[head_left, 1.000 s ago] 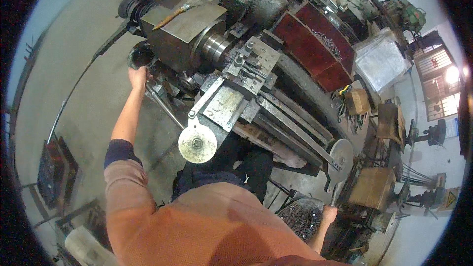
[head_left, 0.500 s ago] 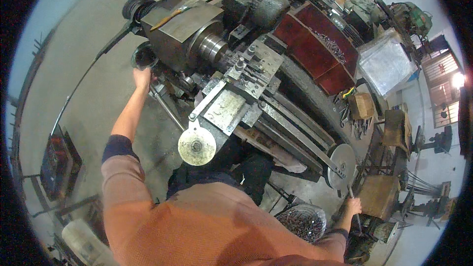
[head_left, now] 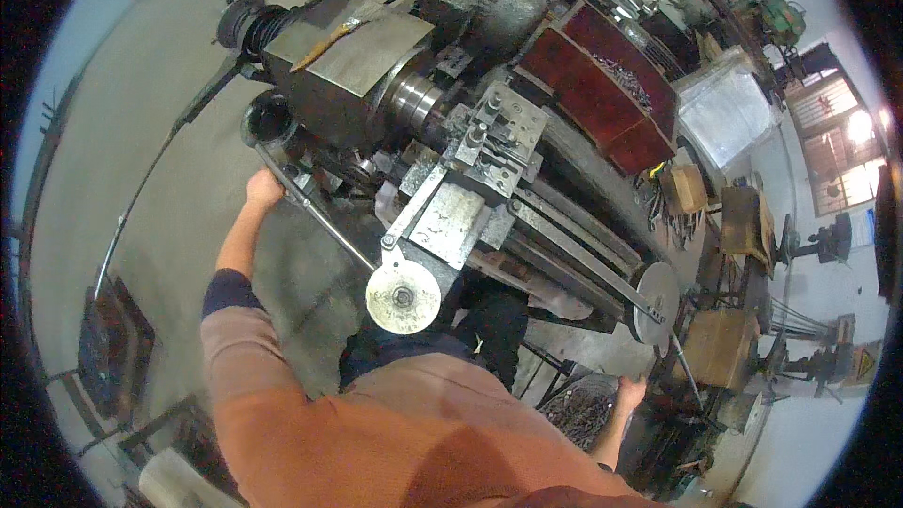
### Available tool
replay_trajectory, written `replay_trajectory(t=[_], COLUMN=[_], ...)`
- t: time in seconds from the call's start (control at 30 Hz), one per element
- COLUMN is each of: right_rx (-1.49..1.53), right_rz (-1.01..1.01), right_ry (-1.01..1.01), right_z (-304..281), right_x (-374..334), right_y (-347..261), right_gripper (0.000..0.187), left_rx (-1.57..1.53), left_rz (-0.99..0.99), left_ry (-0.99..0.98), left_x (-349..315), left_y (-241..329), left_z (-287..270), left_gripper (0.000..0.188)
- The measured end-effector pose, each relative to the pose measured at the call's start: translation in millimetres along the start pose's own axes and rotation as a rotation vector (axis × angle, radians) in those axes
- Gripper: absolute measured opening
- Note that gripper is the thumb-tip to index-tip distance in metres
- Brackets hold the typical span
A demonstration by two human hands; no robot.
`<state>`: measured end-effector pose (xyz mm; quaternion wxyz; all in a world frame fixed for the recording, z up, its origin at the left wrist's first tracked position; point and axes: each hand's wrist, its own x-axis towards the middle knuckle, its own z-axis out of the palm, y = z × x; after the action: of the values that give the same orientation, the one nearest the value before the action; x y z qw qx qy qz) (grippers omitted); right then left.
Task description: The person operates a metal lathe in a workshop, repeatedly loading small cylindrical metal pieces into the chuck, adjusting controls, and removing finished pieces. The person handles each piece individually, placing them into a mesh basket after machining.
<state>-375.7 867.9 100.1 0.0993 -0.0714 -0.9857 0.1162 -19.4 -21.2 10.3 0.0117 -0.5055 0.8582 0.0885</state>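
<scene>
My left hand (head_left: 264,189) is closed against a slim steel lever (head_left: 326,226) at the left side of a lathe; its fingertips are partly hidden. Beyond it is a dark round cup-like opening (head_left: 268,119). My right hand (head_left: 629,395) is raised at the right rim of a container of small dark metal parts (head_left: 578,411), thumb and fingers slightly apart, with nothing visible in it. The handle rod (head_left: 686,367) below the grey disc (head_left: 652,304) stands free of that hand. Between my arms lies the tool slide (head_left: 499,136), with a pale round plate (head_left: 403,296) at its near end.
A steel spindle nose (head_left: 414,99) sticks out of the headstock, where a brush (head_left: 326,45) lies on top. Behind the bed stands a red tray (head_left: 602,85) holding small metal pieces. Wrenches and a cardboard box (head_left: 689,188) lie to the right.
My right hand has let go of the handle rod and moved left to the parts container. My left hand has come nearer, away from the cup-like opening, and the lever has swung. The view has shifted slightly.
</scene>
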Motion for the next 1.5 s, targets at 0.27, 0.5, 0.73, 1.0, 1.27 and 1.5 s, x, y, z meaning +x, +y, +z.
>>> replay_trajectory(t=[0.27,0.5,0.73,1.0,1.27,1.5], right_rx=[0.153,0.350,0.706,0.016,0.045,0.251], right_rz=[-0.116,-0.547,-1.343,-1.462,-1.433,-1.476], right_ry=[-0.109,-0.026,-0.207,-0.402,-0.490,-0.146], right_z=[-58.2,-127.6,-141.0,-93.2,-92.3,-143.7], right_x=[-3.9,55.1,-26.9,-109.0,-97.9,-35.2], right_y=[-118.1,-255.5,-529.7,-674.1,-673.4,-625.1], right_gripper=[0.035,0.036,0.035,0.028,0.030,0.026], left_rx=[-0.175,0.086,-0.031,0.237,0.078,-0.068], left_rz=[-0.275,0.089,0.050,-0.321,-0.425,-0.320], left_ry=[0.296,-0.050,0.262,0.527,0.519,0.368], left_x=[22.1,-25.8,-59.4,-137.6,-208.5,-216.9], left_y=[3.9,27.1,-11.5,-205.8,-33.9,-14.8], left_z=[113.9,-27.6,-137.7,-211.9,-209.3,-217.9], left_gripper=[0.048,0.029,0.030,0.046,0.045,0.042])
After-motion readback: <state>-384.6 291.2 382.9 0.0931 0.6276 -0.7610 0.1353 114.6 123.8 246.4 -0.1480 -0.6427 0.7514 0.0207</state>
